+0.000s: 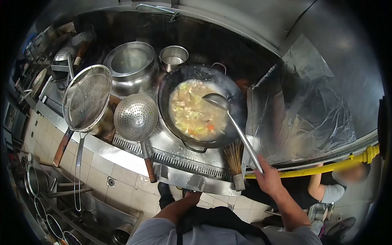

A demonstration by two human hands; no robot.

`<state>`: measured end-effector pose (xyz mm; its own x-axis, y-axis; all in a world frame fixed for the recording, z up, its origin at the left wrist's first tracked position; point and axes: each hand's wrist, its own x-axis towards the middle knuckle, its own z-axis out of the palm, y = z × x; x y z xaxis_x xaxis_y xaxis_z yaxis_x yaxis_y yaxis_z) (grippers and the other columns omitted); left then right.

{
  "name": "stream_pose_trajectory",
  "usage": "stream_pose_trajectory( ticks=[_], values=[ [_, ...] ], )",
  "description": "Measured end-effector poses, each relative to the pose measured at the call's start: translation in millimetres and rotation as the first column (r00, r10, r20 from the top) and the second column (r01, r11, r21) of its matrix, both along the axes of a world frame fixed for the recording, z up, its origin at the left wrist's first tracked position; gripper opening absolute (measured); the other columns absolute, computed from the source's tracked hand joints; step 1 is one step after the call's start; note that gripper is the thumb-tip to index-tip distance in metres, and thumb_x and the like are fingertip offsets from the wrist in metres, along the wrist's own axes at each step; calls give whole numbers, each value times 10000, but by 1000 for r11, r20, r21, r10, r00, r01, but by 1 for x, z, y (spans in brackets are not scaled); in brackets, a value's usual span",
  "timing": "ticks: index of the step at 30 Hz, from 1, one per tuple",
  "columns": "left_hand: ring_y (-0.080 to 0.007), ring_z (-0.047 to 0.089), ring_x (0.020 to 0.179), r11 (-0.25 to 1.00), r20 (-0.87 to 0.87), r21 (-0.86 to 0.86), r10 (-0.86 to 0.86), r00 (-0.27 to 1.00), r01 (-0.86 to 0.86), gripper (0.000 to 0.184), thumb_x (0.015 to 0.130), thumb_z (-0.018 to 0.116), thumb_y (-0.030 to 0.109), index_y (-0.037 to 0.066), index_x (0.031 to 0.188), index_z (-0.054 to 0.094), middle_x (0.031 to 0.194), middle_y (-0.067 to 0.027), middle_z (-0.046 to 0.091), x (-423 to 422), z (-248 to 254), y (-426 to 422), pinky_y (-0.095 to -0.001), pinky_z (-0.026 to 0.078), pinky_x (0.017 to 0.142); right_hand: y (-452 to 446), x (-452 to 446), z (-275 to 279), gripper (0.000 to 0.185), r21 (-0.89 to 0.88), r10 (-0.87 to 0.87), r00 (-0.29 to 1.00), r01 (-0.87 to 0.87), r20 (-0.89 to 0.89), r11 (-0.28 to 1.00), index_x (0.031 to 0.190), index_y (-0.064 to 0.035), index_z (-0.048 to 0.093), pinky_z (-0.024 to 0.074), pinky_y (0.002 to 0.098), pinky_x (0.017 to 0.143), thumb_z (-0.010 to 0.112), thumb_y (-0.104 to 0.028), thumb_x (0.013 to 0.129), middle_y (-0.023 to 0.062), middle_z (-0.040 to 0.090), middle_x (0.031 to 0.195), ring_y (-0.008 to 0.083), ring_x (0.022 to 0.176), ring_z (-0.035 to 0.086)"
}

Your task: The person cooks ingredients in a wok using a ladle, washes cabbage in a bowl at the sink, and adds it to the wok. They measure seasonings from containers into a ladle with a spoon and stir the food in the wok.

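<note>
My right hand [267,176] is wrapped round the end of a long metal ladle [244,136]. The ladle's bowl dips into a soupy mix of pale pieces, greens and orange bits [196,110] inside a dark wok [234,92] on the stove. Low at the counter's front edge is my left hand [192,197], its fingers mostly hidden by the edge. A bamboo brush [234,163] stands beside the wok, near the ladle handle. Left of the wok lies a perforated skimmer [136,116] with a wooden handle.
A mesh strainer [87,98] and a lidless steel pot [130,65] are at the left, with a small metal pot [174,57] behind the wok. Crumpled foil [306,110] covers the right surface. A yellow hose [310,169] runs along its edge, near another person [322,190].
</note>
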<state>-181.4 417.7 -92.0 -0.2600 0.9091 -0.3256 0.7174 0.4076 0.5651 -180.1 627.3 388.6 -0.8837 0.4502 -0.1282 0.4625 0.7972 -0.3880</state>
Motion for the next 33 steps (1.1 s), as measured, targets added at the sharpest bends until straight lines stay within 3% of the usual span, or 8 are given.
stream_pose_trajectory(
  ticks=[1, 6, 8, 10, 14, 23, 32, 33],
  values=[
    [-375, 513, 1194, 993, -152, 102, 71, 986, -55, 592, 885, 453, 223, 123, 1440, 274, 1436, -143, 396, 11, -19, 7, -537, 431, 947, -7, 8, 5, 516, -14, -61, 998, 61, 20, 998, 1330, -53, 451, 475, 423, 842, 586, -128, 838, 267, 604, 1069, 420, 984, 588],
    [-335, 546, 1159, 971, 103, -117, -197, 975, 209, 520, 851, 465, 202, 118, 1362, 428, 1338, -168, 496, -32, 52, -18, -488, 443, 948, -27, 40, 21, 525, -163, 16, 994, 2, 107, 987, 1326, -25, 458, 485, 390, 881, 618, -156, 843, 265, 582, 1148, 386, 1016, 603],
    [-322, 581, 1101, 976, 334, -205, 0, 942, 73, 485, 829, 511, 242, 107, 1295, 503, 1231, -170, 575, -46, 46, -48, -446, 464, 925, -27, 41, 4, 555, -63, 97, 987, -90, 126, 994, 1341, -60, 445, 505, 412, 832, 631, -162, 828, 242, 600, 1117, 394, 952, 616],
    [-329, 607, 1043, 960, 238, -122, 274, 932, -251, 473, 807, 562, 310, 96, 1228, 551, 1132, -178, 624, -57, 63, -109, -429, 481, 897, -24, 30, -12, 563, 12, 122, 981, -126, 148, 992, 1344, -69, 442, 512, 412, 813, 634, -154, 822, 231, 606, 1108, 408, 936, 616],
    [-332, 574, 1102, 841, 251, -381, 495, 832, -385, 503, 792, 579, 375, 81, 1199, 592, 1170, -177, 612, -83, 120, -185, -422, 460, 935, 4, -17, -38, 565, 152, 14, 968, -54, 252, 987, 1370, -128, 415, 499, 470, 777, 595, -200, 840, 227, 611, 1019, 426, 860, 611],
    [-329, 530, 1180, 465, 78, -573, 851, 520, -675, 623, 767, 611, 384, -10, 1246, 551, 1250, -208, 563, -29, 65, -302, -384, 415, 1009, 64, -85, -53, 541, 137, -82, 994, 90, -67, 986, 1356, -119, 435, 478, 470, 851, 584, -228, 847, 252, 614, 1050, 413, 961, 600],
    [-326, 545, 1164, 519, 49, -452, 827, 560, -726, 566, 760, 660, 342, -13, 1196, 590, 1228, -205, 581, 44, 27, -347, -367, 429, 990, 110, -115, -170, 254, 205, 171, 980, -148, -100, 968, 1075, -10, 565, 518, 394, 686, 557, -155, 866, 190, 649, 881, 351, 734, 629],
    [-320, 547, 1165, 478, 69, -430, 863, 500, -766, 553, 755, 677, 324, -13, 1185, 598, 1224, -202, 586, 56, 41, -346, -364, 431, 987, 77, -107, -143, 256, -338, -96, 995, 87, -10, 937, 1087, -21, 532, 492, 363, 576, 560, -166, 879, 145, 609, 796, 290, 623, 587]
  ],
)
